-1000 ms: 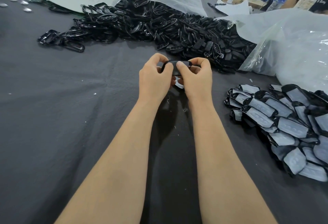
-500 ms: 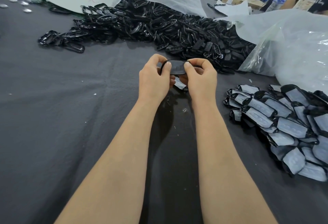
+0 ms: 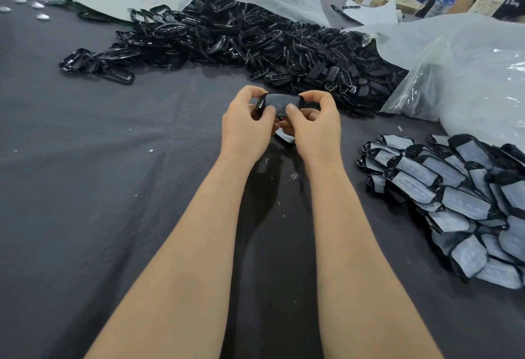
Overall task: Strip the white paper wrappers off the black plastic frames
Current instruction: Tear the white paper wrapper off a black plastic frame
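Head | left hand (image 3: 245, 128) pinches black frame (image 3: 281, 101) at left end | right hand (image 3: 315, 128) pinches its right end

Visible body: two arms, forearm through fingertips.
Left forearm (image 3: 184, 245): bare, slender, smooth surface.
Right forearm (image 3: 355, 245): bare, same build.
Left hand (image 3: 244, 128): bare; left thumbnail (image 3: 270, 108) short, rounded, plain.
Right hand (image 3: 315, 128): bare; right thumbnail (image 3: 291, 107) short, rounded, plain.
Wrists: narrow, bare.
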`<move>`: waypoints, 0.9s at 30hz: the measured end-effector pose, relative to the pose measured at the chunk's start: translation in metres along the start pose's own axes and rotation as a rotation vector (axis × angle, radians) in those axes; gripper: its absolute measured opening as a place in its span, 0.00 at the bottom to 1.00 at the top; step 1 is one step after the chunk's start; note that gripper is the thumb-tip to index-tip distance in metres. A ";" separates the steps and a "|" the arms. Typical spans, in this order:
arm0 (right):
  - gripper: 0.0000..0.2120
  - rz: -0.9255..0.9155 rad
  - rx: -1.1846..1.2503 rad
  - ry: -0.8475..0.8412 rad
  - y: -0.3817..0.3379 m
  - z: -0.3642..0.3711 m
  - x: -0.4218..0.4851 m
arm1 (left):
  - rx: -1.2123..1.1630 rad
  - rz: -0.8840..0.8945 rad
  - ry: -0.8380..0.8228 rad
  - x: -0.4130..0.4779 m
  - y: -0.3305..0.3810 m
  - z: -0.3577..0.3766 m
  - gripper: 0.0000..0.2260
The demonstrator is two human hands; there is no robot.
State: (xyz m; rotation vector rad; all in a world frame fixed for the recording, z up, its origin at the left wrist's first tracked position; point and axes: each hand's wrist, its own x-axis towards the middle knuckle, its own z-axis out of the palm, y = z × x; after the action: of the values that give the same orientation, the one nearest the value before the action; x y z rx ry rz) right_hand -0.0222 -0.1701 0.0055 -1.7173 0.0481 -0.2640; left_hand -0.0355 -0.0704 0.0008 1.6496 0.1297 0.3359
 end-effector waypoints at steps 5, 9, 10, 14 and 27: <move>0.14 -0.038 -0.082 -0.023 0.000 0.004 -0.001 | -0.034 -0.025 0.024 0.001 -0.001 0.000 0.10; 0.14 -0.005 -0.051 0.021 0.002 0.001 0.001 | -0.062 -0.051 -0.019 0.000 -0.001 0.003 0.10; 0.13 0.011 -0.029 0.026 0.003 0.001 0.001 | -0.061 -0.057 -0.028 0.001 -0.001 0.003 0.10; 0.10 0.029 0.004 0.023 0.004 0.001 0.001 | -0.058 -0.076 -0.018 0.002 -0.001 0.002 0.12; 0.09 -0.029 -0.091 0.050 -0.001 0.005 -0.001 | 0.030 -0.017 0.025 0.001 0.002 0.003 0.09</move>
State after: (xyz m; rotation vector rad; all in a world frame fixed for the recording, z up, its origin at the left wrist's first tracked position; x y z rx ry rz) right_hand -0.0226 -0.1648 0.0059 -1.8025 0.0728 -0.3307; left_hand -0.0340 -0.0737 0.0028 1.6730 0.1680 0.3435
